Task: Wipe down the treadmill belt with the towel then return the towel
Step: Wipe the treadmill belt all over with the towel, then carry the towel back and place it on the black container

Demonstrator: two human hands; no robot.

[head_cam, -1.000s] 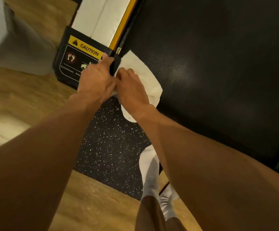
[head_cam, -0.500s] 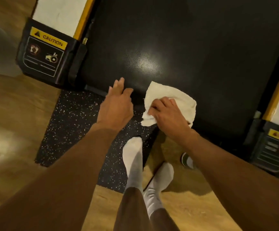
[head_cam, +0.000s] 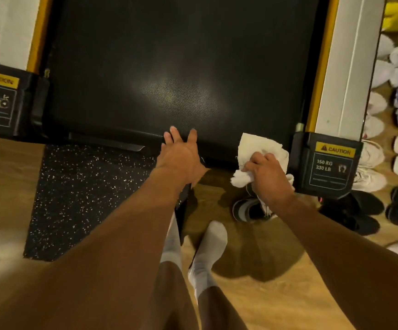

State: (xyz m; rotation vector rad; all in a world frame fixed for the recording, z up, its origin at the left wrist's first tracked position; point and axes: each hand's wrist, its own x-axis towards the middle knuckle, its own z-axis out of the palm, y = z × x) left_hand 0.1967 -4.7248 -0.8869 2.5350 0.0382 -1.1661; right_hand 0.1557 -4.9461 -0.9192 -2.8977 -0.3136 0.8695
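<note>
Right hand (head_cam: 268, 173) is gripping the limp, light-looking towel (head_cam: 255, 145) by its bunch at the belt's (head_cam: 169, 55) edge; left hand (head_cam: 181, 158) is lying open, empty, nearby.

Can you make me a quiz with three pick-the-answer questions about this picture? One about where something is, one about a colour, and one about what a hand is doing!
1. Where is the towel?
A. At the near edge of the belt, beside the right caution label
B. On a chair
C. In a bucket

2. What colour is the towel?
A. Blue
B. White
C. Red

3. What is the left hand doing?
A. Squeezing the towel
B. Holding a bottle
C. Lying open with its fingers touching the belt's edge

Answers:
1 A, the right hand grips the towel right next to that label.
2 B, it shows white against the black belt.
3 C, the fingers are straight and hold nothing.
</note>
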